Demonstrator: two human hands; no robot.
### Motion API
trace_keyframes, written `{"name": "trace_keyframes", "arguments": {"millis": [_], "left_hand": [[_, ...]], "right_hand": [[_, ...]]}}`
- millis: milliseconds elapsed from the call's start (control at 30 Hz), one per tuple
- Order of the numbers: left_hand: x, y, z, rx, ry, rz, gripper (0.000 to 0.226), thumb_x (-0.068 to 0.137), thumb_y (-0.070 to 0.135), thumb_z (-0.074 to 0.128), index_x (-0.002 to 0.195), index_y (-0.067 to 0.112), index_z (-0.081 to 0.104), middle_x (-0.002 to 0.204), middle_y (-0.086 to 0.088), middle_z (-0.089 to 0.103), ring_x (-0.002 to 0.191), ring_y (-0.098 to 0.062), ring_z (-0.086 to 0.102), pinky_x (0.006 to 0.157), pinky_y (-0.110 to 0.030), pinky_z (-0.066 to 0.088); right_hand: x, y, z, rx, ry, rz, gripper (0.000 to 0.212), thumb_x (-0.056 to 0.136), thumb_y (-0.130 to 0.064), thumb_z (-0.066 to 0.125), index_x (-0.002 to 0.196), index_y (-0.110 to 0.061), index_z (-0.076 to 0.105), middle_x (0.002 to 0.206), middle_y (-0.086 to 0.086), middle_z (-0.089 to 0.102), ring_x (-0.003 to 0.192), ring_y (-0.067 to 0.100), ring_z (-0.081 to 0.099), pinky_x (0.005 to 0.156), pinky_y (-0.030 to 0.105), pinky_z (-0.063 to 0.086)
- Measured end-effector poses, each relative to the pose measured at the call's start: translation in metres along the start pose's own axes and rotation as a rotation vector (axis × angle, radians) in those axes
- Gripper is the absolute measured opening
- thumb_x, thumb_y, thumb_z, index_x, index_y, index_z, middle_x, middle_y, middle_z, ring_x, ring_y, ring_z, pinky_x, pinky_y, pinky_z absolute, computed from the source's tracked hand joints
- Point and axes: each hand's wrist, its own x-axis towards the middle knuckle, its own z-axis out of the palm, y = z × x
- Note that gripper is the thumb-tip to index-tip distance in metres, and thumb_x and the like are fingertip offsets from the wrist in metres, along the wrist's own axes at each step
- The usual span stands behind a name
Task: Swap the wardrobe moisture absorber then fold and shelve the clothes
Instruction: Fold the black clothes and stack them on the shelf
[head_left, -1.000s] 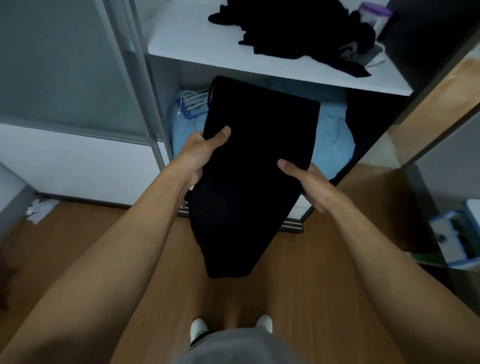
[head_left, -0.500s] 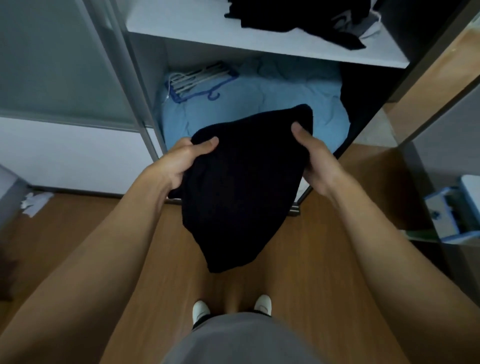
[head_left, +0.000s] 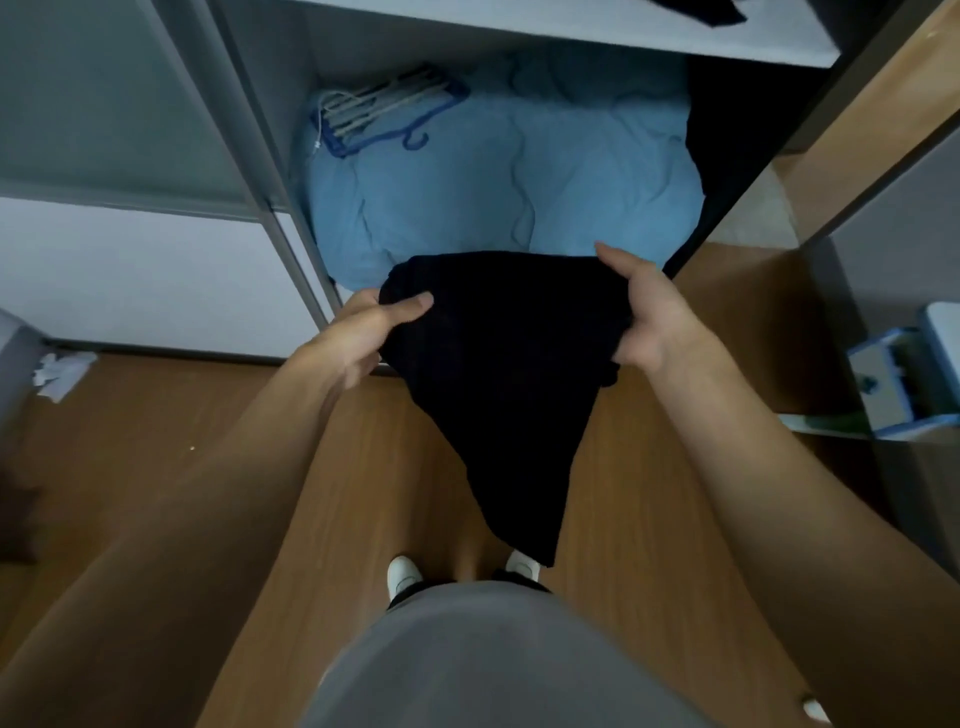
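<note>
So both hands are busy with one black garment (head_left: 498, 374), held out in front of the open wardrobe, in mid-air above the wood floor (head_left: 156, 467). The left hand (head_left: 363, 332) pinches its left top corner, thumb on top and fingers tucked underneath. The right hand (head_left: 649, 317) grips the opposite corner, thumb sticking up, fingers curled round the edge. Holding it by the two top corners makes sense: the top edge is pulled flat while the rest hangs in a narrowing flap toward the white shoes (head_left: 405, 577), so gravity straightens the cloth for the next fold. Looks to me like the folding is partway done and nothing's shelved yet. The white shelf (head_left: 571, 23) up top is the likely landing spot, and there's a bit of dark clothing (head_left: 701, 10) on it. Below it sits blue bedding (head_left: 519, 171) with a bunch of hangers (head_left: 384, 114) lying on it. No moisture absorber in sight, so can't say about that part.
</note>
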Motion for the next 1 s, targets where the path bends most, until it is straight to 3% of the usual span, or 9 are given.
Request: {"name": "trace_keyframes", "arguments": {"millis": [167,233,333,433,567,633,733,900,1000], "left_hand": [[0.006,0.028,0.023,-0.26,-0.034,-0.105,0.019,0.094,0.021,0.063,0.093,0.011,0.08,0.097,-0.006,0.077,0.088,-0.02,0.074,0.067,-0.03,0.06],[0.011,0.033,0.023,-0.395,-0.086,-0.089,0.031,0.097,0.033,0.058,0.095,0.012,0.08,0.106,-0.008,0.075,0.095,-0.021,0.073,0.076,-0.032,0.06],[0.012,0.028,0.007,-0.571,-0.241,-0.014,0.06,0.095,0.058,0.047,0.133,0.014,0.063,0.14,-0.01,0.059,0.129,-0.026,0.056,0.105,-0.041,0.047],[0.009,0.001,-0.007,-0.309,-0.293,-0.024,0.05,0.097,0.052,0.046,0.134,0.021,0.06,0.141,-0.004,0.058,0.129,-0.02,0.056,0.099,-0.035,0.052],[0.014,-0.003,-0.003,-0.003,-0.002,0.068,0.022,0.094,0.025,0.066,0.115,0.019,0.066,0.114,0.001,0.074,0.107,-0.014,0.069,0.089,-0.025,0.057],[0.016,0.009,0.0,0.009,0.066,0.07,0.017,0.094,0.025,0.066,0.109,0.017,0.069,0.106,0.001,0.076,0.105,-0.017,0.07,0.087,-0.028,0.058],[0.018,0.027,0.006,-0.101,0.043,0.073,0.019,0.094,0.023,0.066,0.107,0.011,0.072,0.106,-0.005,0.076,0.101,-0.019,0.072,0.076,-0.025,0.058],[0.015,0.029,0.008,-0.459,-0.094,0.008,0.04,0.09,0.041,0.065,0.115,0.011,0.072,0.124,-0.011,0.069,0.116,-0.025,0.065,0.086,-0.034,0.058],[0.008,0.01,0.002,-0.212,-0.124,-0.031,0.03,0.089,0.042,0.067,0.112,0.023,0.068,0.119,0.0,0.072,0.11,-0.015,0.068,0.081,-0.025,0.058]], "right_hand": [[0.001,0.007,-0.036,-0.03,-0.125,-0.126,0.049,0.087,-0.054,0.067,0.12,-0.019,0.071,0.125,0.007,0.07,0.109,0.021,0.07,0.081,0.033,0.059],[0.001,0.022,-0.043,-0.066,-0.17,-0.096,0.034,0.091,-0.048,0.064,0.112,-0.025,0.076,0.121,0.001,0.072,0.107,0.015,0.071,0.08,0.029,0.06],[0.005,0.033,-0.041,-0.006,-0.261,-0.094,0.039,0.091,-0.03,0.066,0.126,-0.013,0.068,0.132,0.009,0.066,0.122,0.024,0.063,0.099,0.035,0.053],[0.008,0.036,-0.029,-0.017,-0.191,-0.124,0.03,0.093,-0.012,0.064,0.122,-0.005,0.068,0.123,0.014,0.07,0.113,0.027,0.068,0.091,0.036,0.057],[0.014,0.028,-0.013,0.013,-0.06,0.006,0.021,0.095,-0.012,0.061,0.114,-0.008,0.07,0.106,0.012,0.075,0.091,0.026,0.075,0.078,0.041,0.062],[0.016,0.019,-0.015,0.048,-0.052,0.006,0.025,0.097,-0.021,0.058,0.115,-0.009,0.069,0.106,0.012,0.075,0.09,0.027,0.075,0.075,0.04,0.062],[0.017,0.013,-0.028,0.088,-0.137,-0.108,0.042,0.098,-0.036,0.056,0.129,-0.009,0.062,0.126,0.012,0.069,0.115,0.027,0.067,0.096,0.039,0.055],[0.018,0.03,-0.024,-0.133,-0.179,-0.262,0.025,0.097,-0.018,0.062,0.12,-0.008,0.068,0.118,0.009,0.073,0.11,0.023,0.069,0.089,0.031,0.057],[0.019,0.036,-0.01,-0.019,-0.122,-0.211,0.025,0.097,-0.018,0.063,0.12,-0.009,0.068,0.115,0.01,0.074,0.102,0.024,0.071,0.084,0.035,0.06]]}}
